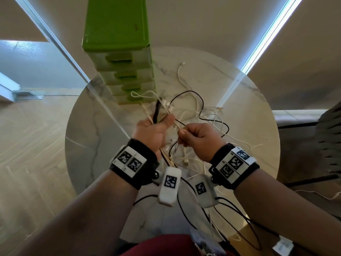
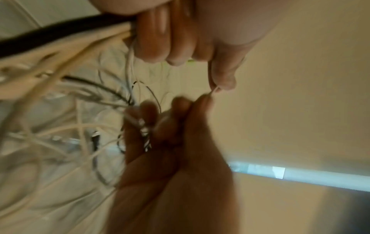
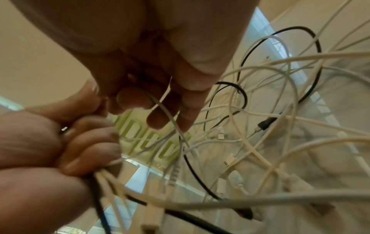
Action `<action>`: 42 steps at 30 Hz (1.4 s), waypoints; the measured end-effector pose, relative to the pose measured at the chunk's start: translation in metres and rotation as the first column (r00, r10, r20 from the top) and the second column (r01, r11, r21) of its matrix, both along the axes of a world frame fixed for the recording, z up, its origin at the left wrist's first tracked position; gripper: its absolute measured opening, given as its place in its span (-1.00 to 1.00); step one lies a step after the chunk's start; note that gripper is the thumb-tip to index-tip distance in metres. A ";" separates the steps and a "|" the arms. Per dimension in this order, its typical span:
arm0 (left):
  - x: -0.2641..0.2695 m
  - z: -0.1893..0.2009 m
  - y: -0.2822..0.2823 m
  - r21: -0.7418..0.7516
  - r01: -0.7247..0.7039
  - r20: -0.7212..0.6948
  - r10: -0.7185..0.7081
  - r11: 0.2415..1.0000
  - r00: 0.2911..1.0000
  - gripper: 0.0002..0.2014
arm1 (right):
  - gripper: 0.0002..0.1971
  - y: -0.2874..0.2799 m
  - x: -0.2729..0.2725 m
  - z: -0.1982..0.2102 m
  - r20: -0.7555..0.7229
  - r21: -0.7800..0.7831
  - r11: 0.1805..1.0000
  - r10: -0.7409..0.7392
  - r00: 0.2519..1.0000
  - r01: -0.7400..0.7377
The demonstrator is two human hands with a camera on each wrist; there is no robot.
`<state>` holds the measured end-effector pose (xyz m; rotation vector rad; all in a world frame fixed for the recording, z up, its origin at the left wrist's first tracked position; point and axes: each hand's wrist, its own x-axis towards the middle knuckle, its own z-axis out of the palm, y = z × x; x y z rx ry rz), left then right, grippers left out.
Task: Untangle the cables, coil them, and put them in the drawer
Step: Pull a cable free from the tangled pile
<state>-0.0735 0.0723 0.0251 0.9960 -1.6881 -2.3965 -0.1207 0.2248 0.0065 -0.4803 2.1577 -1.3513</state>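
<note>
A tangle of white and black cables (image 1: 208,115) lies on the round marble table (image 1: 254,115). My left hand (image 1: 162,121) grips a bundle of white cables and one black cable above the table, the ends sticking out toward the green drawer unit (image 1: 125,71). In the left wrist view the fingers (image 2: 170,39) are curled round that bundle (image 2: 60,44). My right hand (image 1: 184,133) is close beside it and pinches a thin white cable (image 3: 170,117) that runs between its curled fingers (image 3: 158,114). The drawers look closed.
The drawer unit stands at the table's far edge, just behind my hands. Loose cable ends spread to the right and toward me, some hanging off the near edge. A dark chair (image 1: 330,137) stands at the right, wood floor (image 1: 33,145) at the left.
</note>
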 end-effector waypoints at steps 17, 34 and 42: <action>0.001 -0.004 -0.016 0.104 0.050 -0.040 -0.046 0.993 0.998 -0.69 | -0.63 0.004 0.001 -0.014 0.298 -0.275 0.937 -0.129 0.946 0.214; -0.003 0.004 -0.030 0.314 -0.104 -0.019 0.115 0.944 0.993 -0.79 | -0.85 0.019 0.003 -0.007 0.229 -0.246 0.969 0.041 0.973 0.017; -0.010 0.010 -0.050 0.332 -0.245 -0.032 0.271 0.911 0.962 -0.78 | -0.88 0.034 -0.001 -0.011 0.405 -0.270 0.962 0.065 0.912 0.051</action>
